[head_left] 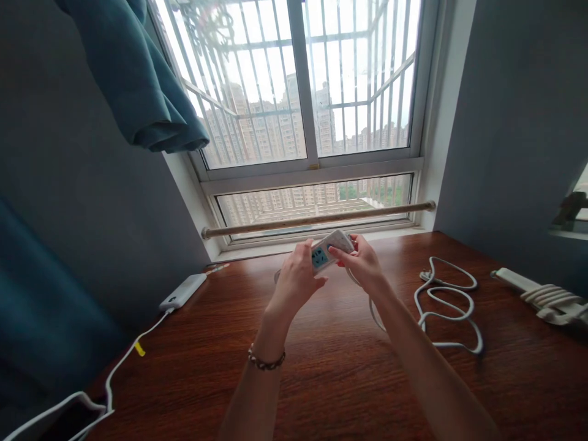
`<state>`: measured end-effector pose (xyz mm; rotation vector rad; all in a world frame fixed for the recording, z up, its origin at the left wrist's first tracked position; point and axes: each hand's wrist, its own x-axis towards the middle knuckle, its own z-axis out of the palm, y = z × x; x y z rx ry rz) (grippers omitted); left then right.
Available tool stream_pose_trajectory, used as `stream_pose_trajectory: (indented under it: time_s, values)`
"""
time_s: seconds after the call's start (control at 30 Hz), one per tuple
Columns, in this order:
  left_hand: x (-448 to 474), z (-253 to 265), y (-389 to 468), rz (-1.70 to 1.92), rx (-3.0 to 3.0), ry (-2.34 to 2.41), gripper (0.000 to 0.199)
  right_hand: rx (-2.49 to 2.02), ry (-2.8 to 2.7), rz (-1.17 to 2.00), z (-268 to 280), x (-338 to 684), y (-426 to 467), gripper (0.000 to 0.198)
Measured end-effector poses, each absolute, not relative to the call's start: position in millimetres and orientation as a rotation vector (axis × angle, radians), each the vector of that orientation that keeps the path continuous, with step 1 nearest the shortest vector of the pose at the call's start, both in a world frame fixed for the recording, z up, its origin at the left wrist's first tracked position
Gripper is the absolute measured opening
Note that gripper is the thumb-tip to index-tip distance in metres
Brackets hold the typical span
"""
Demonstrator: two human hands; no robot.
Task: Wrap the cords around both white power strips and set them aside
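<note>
Left hand and right hand reach forward, gripping a power strip.

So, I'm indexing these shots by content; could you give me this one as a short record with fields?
held: white plastic power strip with a teal socket panel
left hand: grips the strip's left side
right hand: grips its right end
surface: reddish-brown wooden table
on the right: looped white cable, lying loose; wound off-white cord, near the frame's edge
on the left: flat white rectangular box, a cable at its near end
behind: pale round horizontal rail across a window
</note>
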<state>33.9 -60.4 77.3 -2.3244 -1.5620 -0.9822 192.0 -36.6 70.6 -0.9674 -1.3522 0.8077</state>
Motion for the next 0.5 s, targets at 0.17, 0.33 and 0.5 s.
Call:
stream_pose_trajectory:
  time_s: [0.17,0.33,0.5]
  values:
    - [17.7,77.5,-53.9,-0.817,-2.310,-1.793,0.058,-0.874,-1.385,1.023,70.4,211.7,-28.0,0.060]
    - [-1.5,95.3,-64.7,-0.759,-1.968,-2.022,0.046,-1.056,-1.874,1.184,60.9,242.7,-22.6,0.056]
    - [-20.8,104.6,-68.3,-0.880,-1.704,-2.230,0.042,-1.325,-1.987,0.783,50.8,254.5,-8.9,0.014]
